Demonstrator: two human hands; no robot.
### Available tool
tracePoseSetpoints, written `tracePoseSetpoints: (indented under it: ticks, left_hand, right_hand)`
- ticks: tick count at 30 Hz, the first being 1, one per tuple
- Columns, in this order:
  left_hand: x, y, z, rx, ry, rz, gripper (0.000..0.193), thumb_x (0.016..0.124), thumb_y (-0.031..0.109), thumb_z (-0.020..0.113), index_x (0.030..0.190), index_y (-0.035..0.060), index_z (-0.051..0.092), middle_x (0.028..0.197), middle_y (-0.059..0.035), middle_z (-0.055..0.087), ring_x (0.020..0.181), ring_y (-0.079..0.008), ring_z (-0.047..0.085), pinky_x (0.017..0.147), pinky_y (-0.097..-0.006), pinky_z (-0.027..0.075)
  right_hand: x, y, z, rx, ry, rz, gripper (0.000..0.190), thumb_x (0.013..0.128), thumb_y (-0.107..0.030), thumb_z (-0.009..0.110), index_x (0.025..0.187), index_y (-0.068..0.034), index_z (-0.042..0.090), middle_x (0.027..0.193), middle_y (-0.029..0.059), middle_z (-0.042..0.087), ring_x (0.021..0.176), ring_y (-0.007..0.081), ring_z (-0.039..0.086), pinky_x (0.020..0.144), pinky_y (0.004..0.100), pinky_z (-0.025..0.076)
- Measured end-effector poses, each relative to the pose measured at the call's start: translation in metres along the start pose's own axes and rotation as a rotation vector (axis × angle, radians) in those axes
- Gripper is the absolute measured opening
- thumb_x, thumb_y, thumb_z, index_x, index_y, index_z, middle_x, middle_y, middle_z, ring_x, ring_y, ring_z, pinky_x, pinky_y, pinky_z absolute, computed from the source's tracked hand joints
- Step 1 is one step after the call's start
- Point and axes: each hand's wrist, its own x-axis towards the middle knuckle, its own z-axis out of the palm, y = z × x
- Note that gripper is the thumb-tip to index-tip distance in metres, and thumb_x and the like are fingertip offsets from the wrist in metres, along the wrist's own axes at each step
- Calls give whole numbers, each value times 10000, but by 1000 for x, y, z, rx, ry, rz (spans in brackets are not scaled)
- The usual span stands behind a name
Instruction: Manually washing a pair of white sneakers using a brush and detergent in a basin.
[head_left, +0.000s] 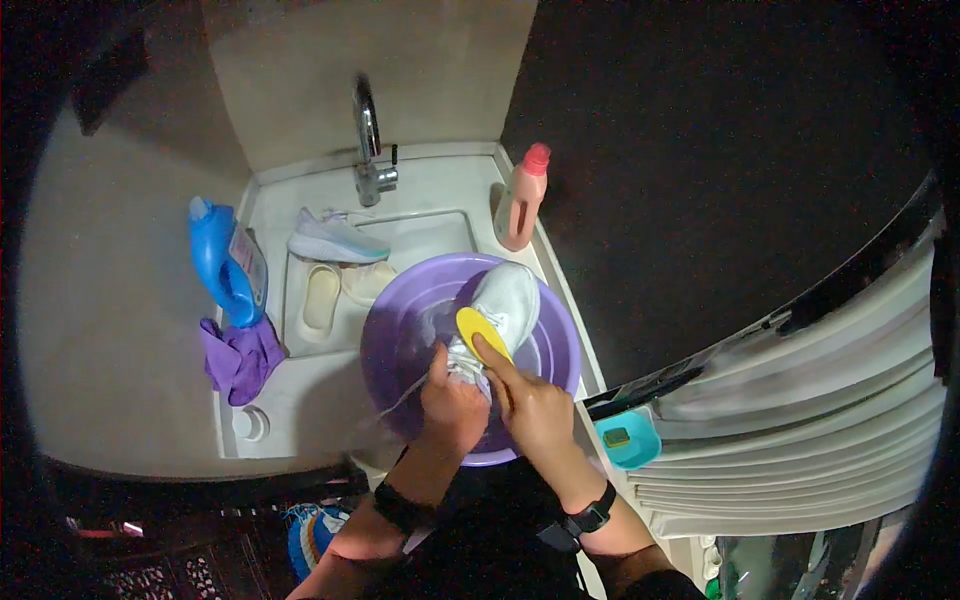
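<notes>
A white lace-up shoe (512, 294) is held over a round purple plastic basin (568, 330), its toe pointing away from me. My left hand (455, 405) grips the shoe at its heel end, by the loosened laces. In my right hand (536, 409) is a yellow oval-backed brush (480, 330), pressed against the shoe's lace area. The brush's underside is hidden. One loose lace hangs out to the left over the basin. Some liquid appears to be in the basin, though its depth is unclear.
Behind the basin, a sink (420, 229) holds another pale shoe (337, 240) and cream insole-like pieces (321, 300). A chrome faucet (367, 150) rises beyond. Around stand a pink bottle (523, 199), a blue jug (225, 259), a purple cloth (241, 360) and a turquoise tub (637, 442).
</notes>
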Motion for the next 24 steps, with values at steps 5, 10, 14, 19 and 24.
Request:
tracePoseSetpoints:
  ticks: [5, 10, 14, 19, 24]
  left_hand:
    - [-2, -1, 4, 1003, 581, 132, 592, 1032, 484, 287, 1347, 13, 459, 1259, -125, 569, 1177, -271, 542, 1067, -420, 377]
    - [-13, -9, -50, -229, 112, 114, 510, 991, 406, 386, 1286, 1, 485, 1155, -135, 595, 1083, -267, 568, 1007, -423, 424]
    - [-4, -19, -11, 320, 691, 223, 407, 896, 226, 589, 1198, -39, 526, 975, -184, 645, 919, -298, 631, 970, -419, 466]
    - [-13, -15, -39, 594, 710, 233, 427, 881, 218, 600, 1205, -48, 520, 1034, -198, 630, 957, -288, 625, 992, -410, 453]
    - [-18, -21, -60, 592, 704, 244, 448, 867, 210, 611, 1213, -57, 515, 1092, -212, 615, 994, -278, 620, 1015, -402, 440]
  right_hand:
    - [-28, 0, -13, 110, -68, 7, 480, 926, -244, 646, 1384, -340, 541, 663, 111, 652, 536, 282, 643, 484, 393, 499]
    - [-33, -7, -6, 147, -116, 6, 474, 933, -234, 641, 1384, -339, 542, 706, 119, 672, 563, 284, 656, 513, 391, 514]
    - [-16, 11, 4, 187, -76, 74, 480, 963, -253, 589, 1421, -349, 484, 752, 134, 686, 586, 320, 663, 520, 440, 523]
    - [-5, 22, -13, 519, 15, 211, 468, 1011, -249, 519, 1462, -333, 426, 1134, 194, 673, 921, 391, 678, 736, 454, 569]
    - [-8, 25, -29, 563, 53, 305, 465, 1029, -204, 496, 1486, -222, 410, 1350, 185, 571, 1146, 374, 610, 919, 381, 517]
